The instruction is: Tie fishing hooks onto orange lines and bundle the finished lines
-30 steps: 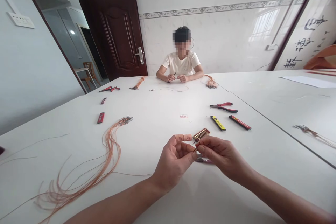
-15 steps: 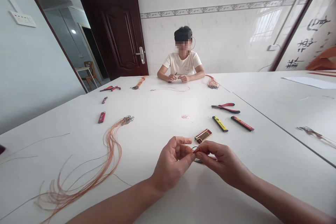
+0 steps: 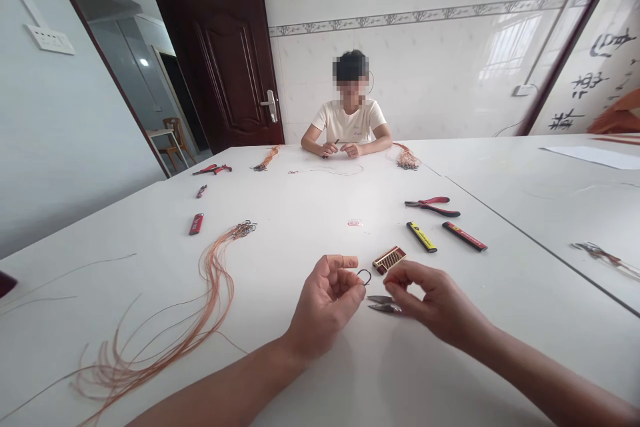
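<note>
Drew the right hand away from the left hand since the earlier frame, baring snips beside the right fingertips. Holds a dark hook pinched in left thumb and fingers, bend upward. Brings right thumb and finger narrowly together; cannot tell whether around any thread. Probably counts as done the bundle of hooked orange lines left of the hands; leaves this hook in hand, shank hidden, completion unclear.

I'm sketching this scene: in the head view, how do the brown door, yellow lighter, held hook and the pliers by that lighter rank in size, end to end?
1. Brown door
2. Pliers
3. Yellow lighter
4. Hook in the left hand, partly hidden
</note>
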A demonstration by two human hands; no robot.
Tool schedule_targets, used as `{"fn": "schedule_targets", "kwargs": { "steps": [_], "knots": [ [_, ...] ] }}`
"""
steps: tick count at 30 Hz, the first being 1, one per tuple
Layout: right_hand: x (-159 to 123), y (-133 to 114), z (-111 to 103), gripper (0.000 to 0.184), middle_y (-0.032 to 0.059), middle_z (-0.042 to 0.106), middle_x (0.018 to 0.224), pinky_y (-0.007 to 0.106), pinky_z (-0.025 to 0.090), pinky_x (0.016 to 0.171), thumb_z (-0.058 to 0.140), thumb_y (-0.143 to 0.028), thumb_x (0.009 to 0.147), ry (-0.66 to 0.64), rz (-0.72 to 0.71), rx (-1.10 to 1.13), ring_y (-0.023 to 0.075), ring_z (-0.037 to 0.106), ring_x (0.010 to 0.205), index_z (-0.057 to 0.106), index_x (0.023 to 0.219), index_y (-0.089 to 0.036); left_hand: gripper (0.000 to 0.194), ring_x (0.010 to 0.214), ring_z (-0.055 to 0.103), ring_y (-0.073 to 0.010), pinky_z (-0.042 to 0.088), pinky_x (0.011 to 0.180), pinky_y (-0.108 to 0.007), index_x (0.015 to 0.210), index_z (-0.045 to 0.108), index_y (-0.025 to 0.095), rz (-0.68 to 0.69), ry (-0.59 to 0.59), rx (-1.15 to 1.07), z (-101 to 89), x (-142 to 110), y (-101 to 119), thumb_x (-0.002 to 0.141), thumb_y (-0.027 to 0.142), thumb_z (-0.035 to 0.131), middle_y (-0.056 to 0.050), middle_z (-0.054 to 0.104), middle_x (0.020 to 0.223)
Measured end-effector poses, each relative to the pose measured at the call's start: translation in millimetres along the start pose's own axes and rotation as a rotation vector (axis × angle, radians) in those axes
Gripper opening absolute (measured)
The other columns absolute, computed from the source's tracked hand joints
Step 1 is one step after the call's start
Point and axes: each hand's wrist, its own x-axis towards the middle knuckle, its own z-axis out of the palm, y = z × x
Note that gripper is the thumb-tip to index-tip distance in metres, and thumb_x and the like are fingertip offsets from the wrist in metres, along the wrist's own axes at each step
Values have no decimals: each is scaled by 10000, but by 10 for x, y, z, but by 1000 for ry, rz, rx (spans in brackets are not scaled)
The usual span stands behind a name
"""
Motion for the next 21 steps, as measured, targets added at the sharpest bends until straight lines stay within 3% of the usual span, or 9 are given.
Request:
{"fn": "schedule_targets", "kwargs": {
  "steps": [3, 6, 12, 21],
  "knots": [
    [40, 121, -137, 199, 23, 567, 671, 191, 375, 403, 429, -316, 811, 28, -2, -110, 104, 486, 542, 575, 757, -192, 253, 684, 511, -105, 389, 613, -237, 987, 469, 235, -24, 14, 7, -28, 23, 7, 751, 207, 556, 22, 529, 716],
    [54, 217, -210, 230, 33, 592, 744, 210, 416, 448, 418, -349, 825, -48, -19, -204, 118, 522, 596, 600, 804, -211, 256, 685, 512, -99, 387, 599, -225, 989, 464, 240, -42, 29, 15, -41, 29, 10, 753, 205, 555, 26, 529, 719],
    [24, 281, -202, 234, 63, 598, 904, 296, 476, 648, 499, -380, 785, -209, -143, -298, 173, 556, 794, 607, 918, -220, 262, 681, 522, -100, 389, 578, -213, 980, 482, 234, -38, 50, 11, -46, 37, 20, 735, 209, 571, 20, 543, 712],
    [4, 292, -193, 221, 61, 574, 921, 311, 463, 673, 549, -357, 755, -323, -153, -347, 192, 524, 836, 606, 927, -230, 273, 653, 513, -105, 372, 532, -208, 976, 488, 233, -49, 59, 9, -50, 38, 13, 721, 223, 583, 19, 539, 698]
  ]
}}
